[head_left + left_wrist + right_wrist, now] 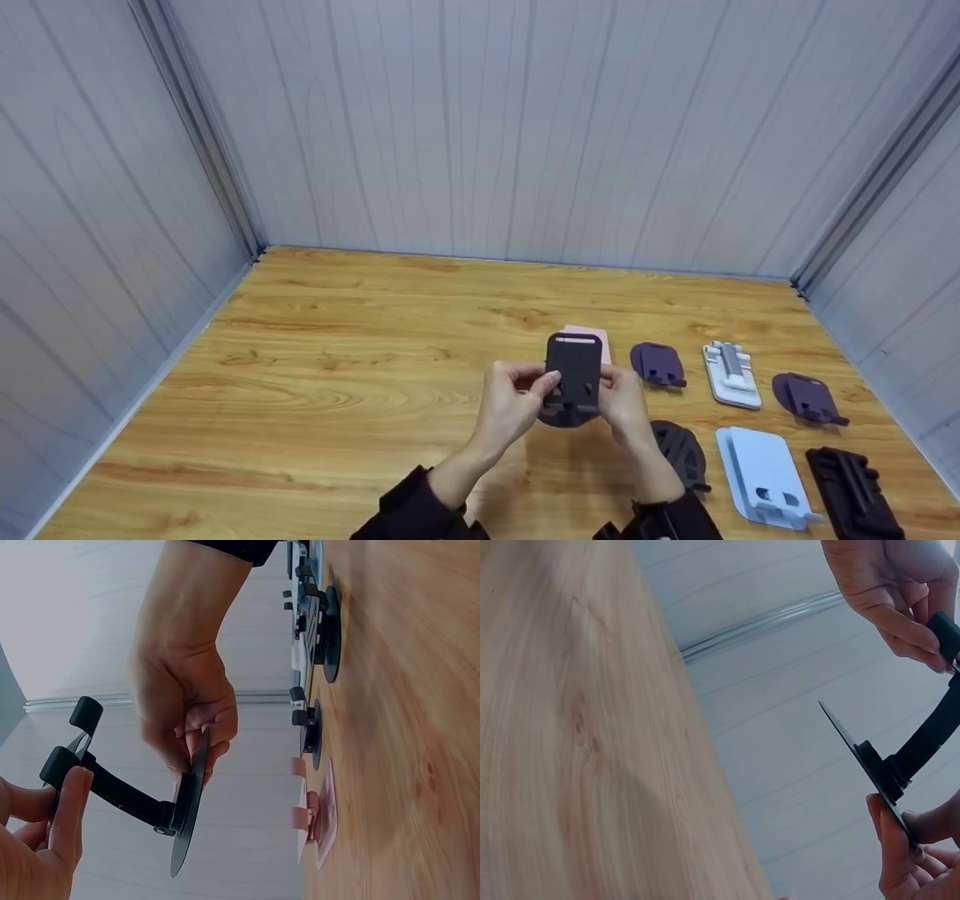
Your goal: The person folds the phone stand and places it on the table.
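Observation:
A black folding phone stand [576, 364] is held up above the table between both hands. My left hand [511, 401] pinches its back plate, thumb on the front face. With thumb and fingers, my right hand [624, 401] pinches the edge of the stand's round base. In the left wrist view the stand is unfolded, its arm [124, 797] running from the hooked plate to the thin base disc [191, 814]. From the right wrist view, the right hand [911, 851] grips the disc's lower edge and the left hand [896, 596] is at the hooked end.
A pink stand [586, 330] lies behind the held one. To the right on the wooden table [337, 375] are two purple stands [657, 364], a white one [731, 375], a light blue one [771, 476], a dark round-based one [681, 452] and a black folded one [855, 491]. Pale panels [480, 135] enclose the table.

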Available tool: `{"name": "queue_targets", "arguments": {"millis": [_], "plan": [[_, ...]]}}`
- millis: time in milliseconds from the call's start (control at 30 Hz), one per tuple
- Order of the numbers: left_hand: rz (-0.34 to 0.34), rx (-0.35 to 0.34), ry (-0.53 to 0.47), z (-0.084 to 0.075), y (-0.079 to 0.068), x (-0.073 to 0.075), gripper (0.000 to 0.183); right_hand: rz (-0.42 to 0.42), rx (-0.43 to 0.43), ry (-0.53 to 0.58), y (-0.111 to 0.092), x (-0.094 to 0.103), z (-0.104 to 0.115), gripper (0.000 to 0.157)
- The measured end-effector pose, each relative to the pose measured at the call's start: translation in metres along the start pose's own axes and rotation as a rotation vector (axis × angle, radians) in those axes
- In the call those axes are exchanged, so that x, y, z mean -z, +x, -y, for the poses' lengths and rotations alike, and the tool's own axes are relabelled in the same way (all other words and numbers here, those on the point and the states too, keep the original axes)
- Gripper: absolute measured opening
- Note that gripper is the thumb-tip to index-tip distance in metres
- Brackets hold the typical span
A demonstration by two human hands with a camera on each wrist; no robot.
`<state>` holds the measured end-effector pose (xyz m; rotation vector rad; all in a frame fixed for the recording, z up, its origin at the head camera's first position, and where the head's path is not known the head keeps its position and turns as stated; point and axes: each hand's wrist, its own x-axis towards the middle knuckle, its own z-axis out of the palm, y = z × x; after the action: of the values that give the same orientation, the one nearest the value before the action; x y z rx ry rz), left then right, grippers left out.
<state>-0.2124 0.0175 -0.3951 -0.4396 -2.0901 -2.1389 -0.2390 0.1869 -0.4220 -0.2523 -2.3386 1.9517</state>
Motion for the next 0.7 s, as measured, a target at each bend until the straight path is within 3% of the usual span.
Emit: {"name": "queue_targets", "arguments": {"millis": [300,700], "plan": [[-0.018,-0.056,0.063,-0.0004,-0.0052,-0.0016,0.008,-0.014,0.016,0.037,-0.0031,-0.0005,-0.0009,0.022],[0.005,-0.034,0.097,-0.0015,-0.0071,-0.0069,0.012,-0.027,-0.044,0.038,-0.002,0.0031,-0.0003,0.022]]}}
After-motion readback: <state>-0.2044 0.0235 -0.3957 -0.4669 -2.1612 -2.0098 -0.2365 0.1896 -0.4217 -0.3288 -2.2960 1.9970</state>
